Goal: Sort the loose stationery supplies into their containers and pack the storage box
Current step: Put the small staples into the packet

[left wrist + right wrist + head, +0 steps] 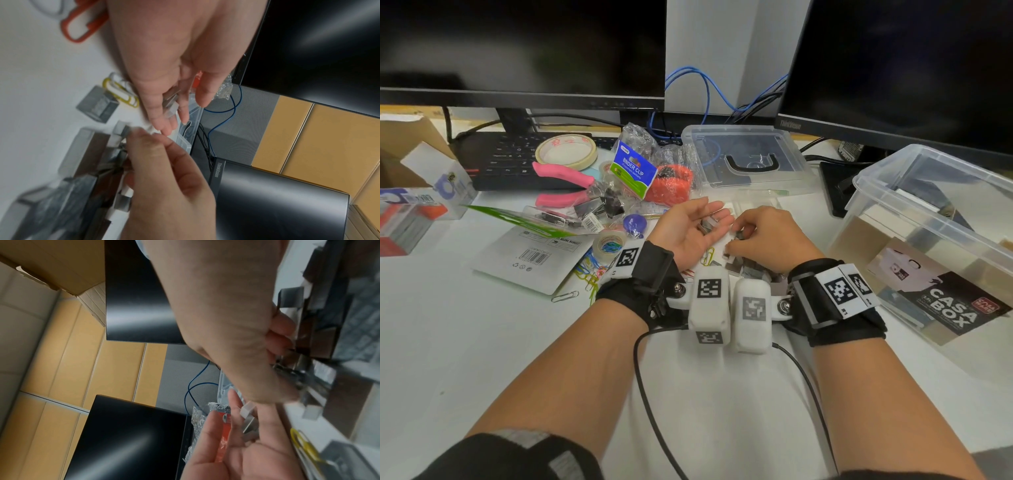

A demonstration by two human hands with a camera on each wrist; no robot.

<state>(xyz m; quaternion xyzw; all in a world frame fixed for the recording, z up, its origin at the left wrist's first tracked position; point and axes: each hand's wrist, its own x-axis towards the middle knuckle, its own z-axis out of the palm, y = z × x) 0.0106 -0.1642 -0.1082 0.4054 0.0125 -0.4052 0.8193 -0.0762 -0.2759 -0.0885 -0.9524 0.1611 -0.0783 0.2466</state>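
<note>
Left hand (690, 229): palm up and spread just above the bench (482, 342), fingers straight, a few silvery staple strips (708, 226) lying across the palm and finger bases
Right hand (767, 236): knuckles up, fingertips curled and pinching a small grey piece at the left fingertips; what it is exactly cannot be told
Staple pile (98, 170): more grey staple blocks and brown card sleeves lie on the bench under and just behind both hands; one block (98, 104) sits apart beside a yellow paper clip (121, 92)
Open room: bare bench surface lies near the person, around both forearms; the far side is crowded up to the two monitors
Storage box (928, 240): clear plastic, open-topped, at the right edge of the bench, a "CASA BOX" label card inside; its other contents are unclear
Box lid (746, 157): clear, with a black handle, flat behind the hands
Left clutter: binder clip bag (633, 168), pink-handled pliers (561, 185), tape roll (566, 150), small clear tape roll (608, 241) with coloured clips in its core, loose coloured paper clips (589, 270) near the left wrist
Cardboard box (407, 154): at the far left edge, small stationery packs in front of it
</note>
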